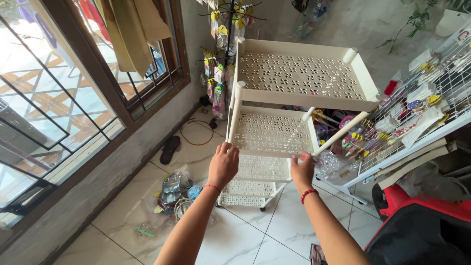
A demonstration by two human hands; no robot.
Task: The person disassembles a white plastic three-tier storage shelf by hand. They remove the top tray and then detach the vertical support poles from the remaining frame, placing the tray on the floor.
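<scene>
Head view: we see the left hand (pixel 223 164) and right hand (pixel 302 170), fingers curled, each clasping the front rim of the second tray of the cream shelf rack (pixel 274 132) at frame centre. Its long axis runs up-frame away from both hands, which stand equally near.

Both my bare arms reach forward and up from the bottom of view, forearms running nearly side by side. My left hand (pixel 223 164) shows its back, fingers (pixel 227 148) curled forward and closed in a grip. My right hand (pixel 302 170) is also closed, knuckles up, thumb toward the middle. Each wrist wears a thin red band.
</scene>
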